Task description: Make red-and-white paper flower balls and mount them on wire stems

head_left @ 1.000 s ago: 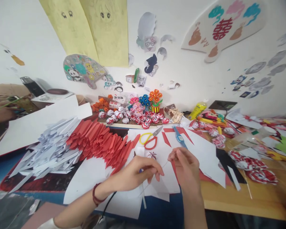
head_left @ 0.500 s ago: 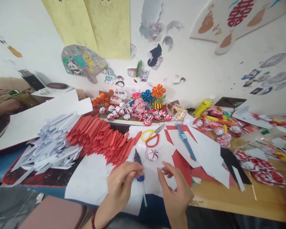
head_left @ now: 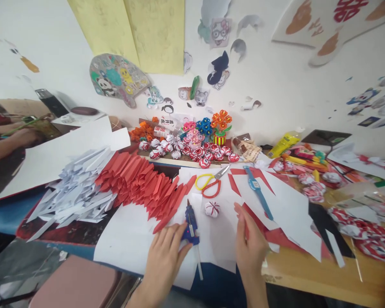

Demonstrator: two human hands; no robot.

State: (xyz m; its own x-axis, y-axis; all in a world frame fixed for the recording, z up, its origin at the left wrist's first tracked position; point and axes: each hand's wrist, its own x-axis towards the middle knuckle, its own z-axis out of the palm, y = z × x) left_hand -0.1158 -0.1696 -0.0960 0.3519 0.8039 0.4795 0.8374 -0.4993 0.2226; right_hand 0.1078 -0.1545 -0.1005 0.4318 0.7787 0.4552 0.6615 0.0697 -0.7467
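Note:
My left hand (head_left: 167,248) reaches in from below, its fingers and thumb around the handle of a blue glue gun (head_left: 190,216). The gun lies on white paper with its nozzle pointing away and a glue stick (head_left: 199,262) sticking out of the back. My right hand (head_left: 250,239) is held over the paper to the right, its fingers stretched out and no object visible in them. Between the hands, a little farther off, sits a small white paper ball with red stripes (head_left: 212,209). Scissors (head_left: 211,185) with yellow and orange handles lie just behind it, blades apart.
Folded red paper strips (head_left: 141,182) and white strips (head_left: 80,188) are heaped on the left. A blue watch (head_left: 258,192) lies on paper at the right. Several red-and-white paper balls (head_left: 204,162) line the back. Another person's arm (head_left: 9,143) shows at far left.
My left hand has gone from a pinch above the glue gun to spread fingers around its handle. My right hand has moved right, away from the striped ball. The view has shifted slightly.

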